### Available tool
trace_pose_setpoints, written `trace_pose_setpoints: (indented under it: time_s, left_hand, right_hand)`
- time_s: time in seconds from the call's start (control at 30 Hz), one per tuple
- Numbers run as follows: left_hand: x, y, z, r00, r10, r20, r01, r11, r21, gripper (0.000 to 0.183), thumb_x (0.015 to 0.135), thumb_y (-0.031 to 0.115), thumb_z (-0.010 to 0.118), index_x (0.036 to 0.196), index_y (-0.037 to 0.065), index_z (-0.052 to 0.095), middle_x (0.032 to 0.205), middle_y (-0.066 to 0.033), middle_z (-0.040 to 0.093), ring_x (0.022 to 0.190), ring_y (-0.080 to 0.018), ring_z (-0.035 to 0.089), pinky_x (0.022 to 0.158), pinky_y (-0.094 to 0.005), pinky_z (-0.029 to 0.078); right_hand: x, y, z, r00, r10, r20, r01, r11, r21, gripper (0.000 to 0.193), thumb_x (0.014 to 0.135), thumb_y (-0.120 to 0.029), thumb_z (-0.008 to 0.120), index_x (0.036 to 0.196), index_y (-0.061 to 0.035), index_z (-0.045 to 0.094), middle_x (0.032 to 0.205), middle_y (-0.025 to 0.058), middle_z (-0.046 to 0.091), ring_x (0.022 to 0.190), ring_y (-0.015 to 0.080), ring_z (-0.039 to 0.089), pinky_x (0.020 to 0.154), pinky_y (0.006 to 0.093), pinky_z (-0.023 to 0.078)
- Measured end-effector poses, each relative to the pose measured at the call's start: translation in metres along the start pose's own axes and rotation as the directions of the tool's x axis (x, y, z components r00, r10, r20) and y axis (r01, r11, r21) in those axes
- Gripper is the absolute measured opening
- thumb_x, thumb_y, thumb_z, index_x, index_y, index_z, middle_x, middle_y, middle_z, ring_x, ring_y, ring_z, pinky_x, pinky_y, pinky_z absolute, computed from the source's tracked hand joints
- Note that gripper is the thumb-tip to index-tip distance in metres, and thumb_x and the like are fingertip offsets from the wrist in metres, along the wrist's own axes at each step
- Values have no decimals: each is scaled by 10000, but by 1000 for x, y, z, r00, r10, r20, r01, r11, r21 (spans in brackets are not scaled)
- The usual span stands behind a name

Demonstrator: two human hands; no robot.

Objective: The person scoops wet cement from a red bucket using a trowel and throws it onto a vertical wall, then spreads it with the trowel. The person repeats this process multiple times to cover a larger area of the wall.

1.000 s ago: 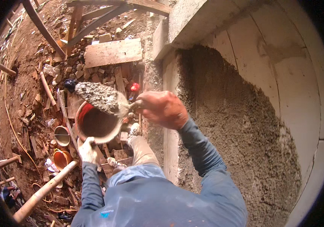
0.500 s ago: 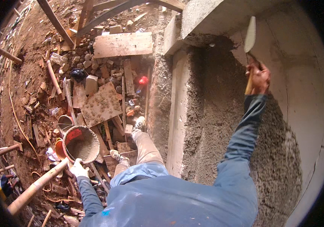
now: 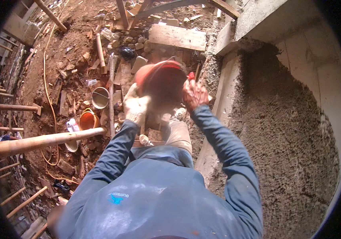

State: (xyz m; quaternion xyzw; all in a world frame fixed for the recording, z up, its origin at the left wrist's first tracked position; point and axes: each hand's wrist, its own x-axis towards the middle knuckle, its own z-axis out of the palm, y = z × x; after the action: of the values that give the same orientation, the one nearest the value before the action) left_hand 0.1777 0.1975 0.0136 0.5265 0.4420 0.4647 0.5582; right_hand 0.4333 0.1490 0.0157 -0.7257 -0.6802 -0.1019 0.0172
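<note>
A red-rimmed bucket, blurred by motion, is held up in front of me and tipped so its dark mouth faces me. My left hand, in a pale glove, grips its left side. At the bucket's right rim is my bare right hand, fingers curled closed. It held a trowel in the earlier frame; the blade is now hidden or lost in the blur. To my right, rough grey mortar covers much of the concrete wall.
A bamboo pole juts in at the left. Beside it stand an orange bucket and a grey pail. Rubble, bricks and a plywood board litter the earth ahead. A concrete ledge runs along the wall's foot.
My right hand has come down from the upper wall to the bucket. My left hand has raised and tipped the bucket, moving it right. The view has swung left.
</note>
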Motion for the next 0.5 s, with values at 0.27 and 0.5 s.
trace_pose_setpoints:
  time_s: [0.27, 0.5]
  left_hand:
    - [1, 64, 27, 999, 16, 44, -21, 995, 102, 717, 789, -110, 661, 1497, -18, 599, 1244, -62, 747, 1084, -171, 703, 1003, -308, 545]
    - [-5, 42, 10, 991, -86, 99, 100, 985, -143, 561, 840, -64, 694, 1394, 12, 643, 1197, -61, 734, 1020, -157, 698, 924, -315, 578]
  right_hand:
    - [-11, 72, 21, 927, -141, 347, 78, 979, 188, 405, 1034, -224, 506, 1385, -117, 677, 1459, 178, 666, 1308, 341, 670, 1099, 470, 556]
    - [-51, -10, 48, 903, -109, 415, -208, 735, 645, 539, 939, -415, 748, 1313, -36, 666, 1148, 255, 737, 1104, 412, 710, 933, 479, 599]
